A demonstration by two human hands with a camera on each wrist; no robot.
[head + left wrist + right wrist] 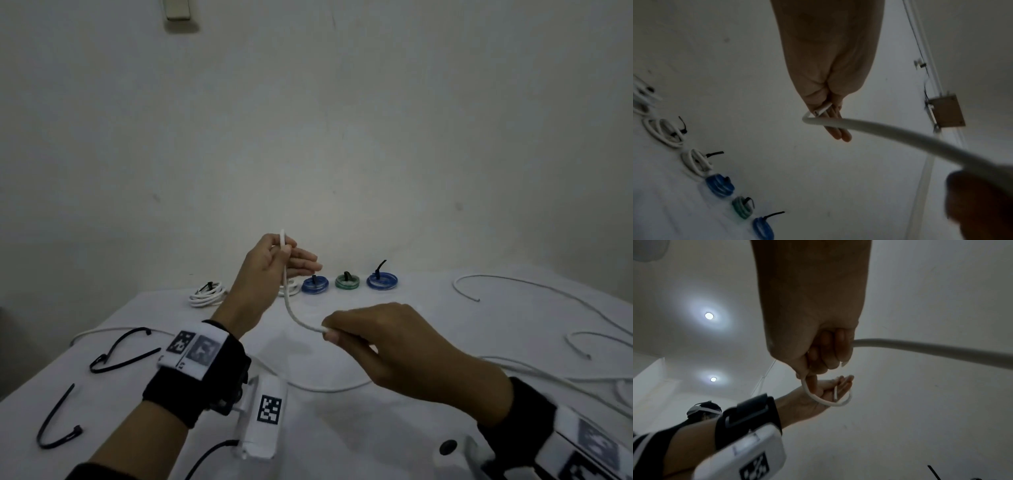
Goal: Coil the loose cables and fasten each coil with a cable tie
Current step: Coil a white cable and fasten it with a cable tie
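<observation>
1. White tablecloth covering the work surface.
2. Plain pale wall behind the table.
3. Light switch plate on the wall's upper edge.
4. Two recessed ceiling lights, lit.
5. Brown junction box on a white conduit.

Five tied coils: two white, two blue, one green; three loose black cable ties.
</observation>
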